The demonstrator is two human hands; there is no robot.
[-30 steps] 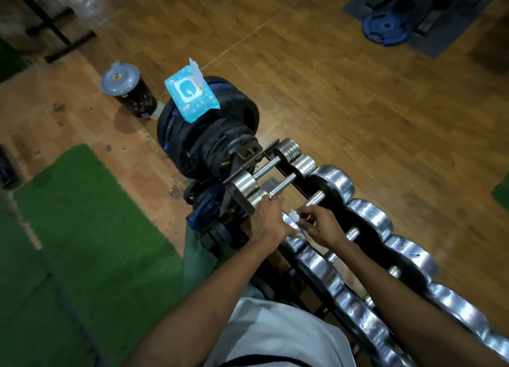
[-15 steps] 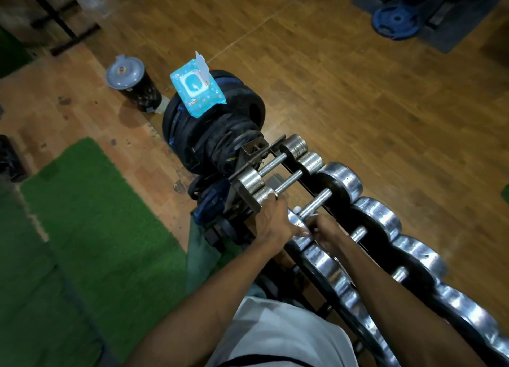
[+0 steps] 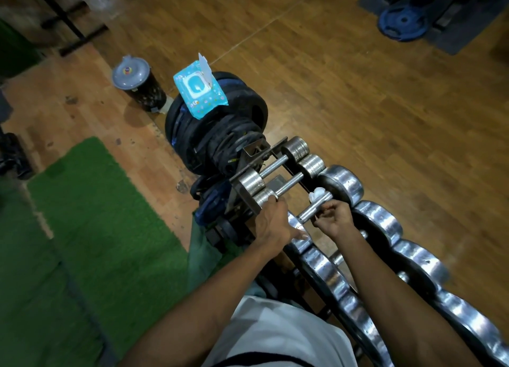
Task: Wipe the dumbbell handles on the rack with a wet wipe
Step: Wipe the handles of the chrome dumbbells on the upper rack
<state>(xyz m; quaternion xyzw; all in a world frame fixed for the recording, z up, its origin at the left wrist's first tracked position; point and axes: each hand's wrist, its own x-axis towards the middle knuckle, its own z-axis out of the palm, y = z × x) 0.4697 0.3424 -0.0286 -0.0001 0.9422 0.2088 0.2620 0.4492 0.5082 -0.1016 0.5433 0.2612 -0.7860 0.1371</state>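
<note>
Wet wipe (image 3: 316,195) bunched white, sitting on the third dumbbell handle (image 3: 314,208) from the rack's far end, up against the far chrome head (image 3: 343,183). Right hand (image 3: 334,220) just beside that handle at its near part, fingers curled and seemingly pinching a trailing bit of the wipe; exact contact too small to confirm. Left hand (image 3: 272,223) rests over the near-side heads, fingers curled onto the end of the second dumbbell (image 3: 263,197), steadying.

Progress, judged: early. Wiping is on the third handle. The two small handles (image 3: 275,167) beyond it show no sign either way of being cleaned. The long row of bigger dumbbells (image 3: 385,256) running toward the person looks untouched, handles mostly hidden between heads, so most of the rack (image 3: 248,157) is left.

Around: wipes pack (image 3: 199,92) with flap open lies on stacked black plates (image 3: 220,135); lidded bin (image 3: 137,84) on wood floor (image 3: 358,91); green mat (image 3: 96,229) to the left.
</note>
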